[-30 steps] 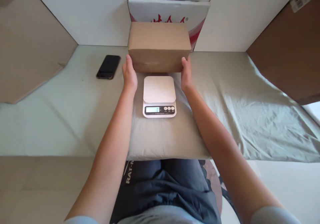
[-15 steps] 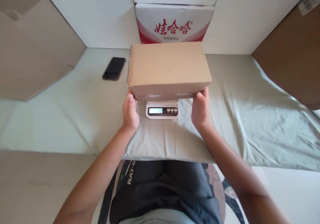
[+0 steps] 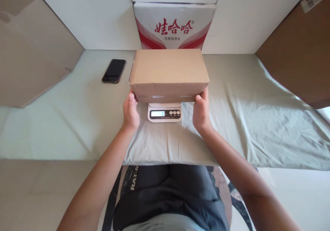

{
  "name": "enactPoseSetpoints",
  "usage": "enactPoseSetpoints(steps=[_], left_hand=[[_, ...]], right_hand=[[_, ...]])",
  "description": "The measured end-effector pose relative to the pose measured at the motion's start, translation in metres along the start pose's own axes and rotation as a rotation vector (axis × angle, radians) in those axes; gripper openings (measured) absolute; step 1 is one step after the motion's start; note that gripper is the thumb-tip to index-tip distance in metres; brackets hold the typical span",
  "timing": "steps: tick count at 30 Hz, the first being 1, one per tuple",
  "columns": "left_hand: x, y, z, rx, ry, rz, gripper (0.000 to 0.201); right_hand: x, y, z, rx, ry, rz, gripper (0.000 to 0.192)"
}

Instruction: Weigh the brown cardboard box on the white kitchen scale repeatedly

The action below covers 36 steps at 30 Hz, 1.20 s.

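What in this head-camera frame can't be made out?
- Scale platform: hidden under the cardboard box, so contact between them cannot be told.
- Scale display and button labels: too small to read surely.
- Fingertips of left hand and right hand: tucked under the box.
- Phone screen: dark.
- Brown carton: cut by the right edge.

The far white carton (image 3: 175,26), standing against the wall behind the brown box (image 3: 168,73), carries large red Chinese characters reading 娃哈哈 with a small ® mark, and beneath them a line of small dark characters too fine to read surely. The scale (image 3: 164,113), at the near edge of the box, shows 0 on its display. On the dark clothing (image 3: 165,193) nearest the camera, white letters read "RAT-", cut off by a fold.
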State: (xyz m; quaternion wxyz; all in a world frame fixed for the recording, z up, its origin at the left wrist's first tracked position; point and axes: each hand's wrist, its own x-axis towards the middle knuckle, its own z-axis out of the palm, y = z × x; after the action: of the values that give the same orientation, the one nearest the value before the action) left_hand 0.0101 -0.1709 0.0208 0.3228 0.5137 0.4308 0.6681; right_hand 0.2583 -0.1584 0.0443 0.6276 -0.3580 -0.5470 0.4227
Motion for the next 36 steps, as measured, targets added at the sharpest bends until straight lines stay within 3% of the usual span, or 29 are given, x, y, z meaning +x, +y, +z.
enactPoseSetpoints(steps=[15,36], left_hand=[[0.000,0.001,0.001,0.011,0.003,0.001,0.076],[-0.003,0.003,0.002,-0.010,0.030,-0.013,0.074]], right_hand=[[-0.001,0.005,0.001,-0.023,0.012,0.048,0.069],[-0.001,0.010,-0.002,-0.034,0.006,0.000,0.060]])
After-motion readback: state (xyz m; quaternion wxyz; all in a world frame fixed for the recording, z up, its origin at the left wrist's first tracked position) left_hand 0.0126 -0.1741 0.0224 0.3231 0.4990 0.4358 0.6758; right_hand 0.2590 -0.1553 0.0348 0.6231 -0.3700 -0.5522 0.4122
